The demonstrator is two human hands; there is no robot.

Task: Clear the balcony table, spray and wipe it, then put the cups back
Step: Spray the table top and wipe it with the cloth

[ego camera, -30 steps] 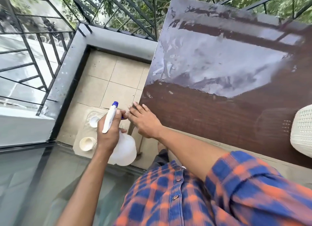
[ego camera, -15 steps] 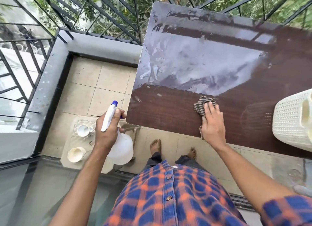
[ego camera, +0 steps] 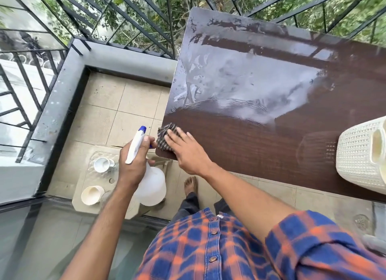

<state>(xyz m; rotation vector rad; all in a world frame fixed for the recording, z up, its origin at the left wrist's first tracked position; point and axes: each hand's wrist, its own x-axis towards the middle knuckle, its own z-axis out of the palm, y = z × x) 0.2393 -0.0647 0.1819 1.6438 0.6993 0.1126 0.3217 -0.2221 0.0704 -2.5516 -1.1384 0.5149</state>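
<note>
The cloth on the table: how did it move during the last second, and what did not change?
The right hand pressed the cloth rightward along the near edge of the table, then swept it back to the near left corner, where it is now. The left hand holds the spray bottle as before; the cups remain on the low stand.

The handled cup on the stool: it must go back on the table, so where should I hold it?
Probably the handle, jutting from the cup toward picture right. It stands upright on the low stool, so reach down from that side.
</note>
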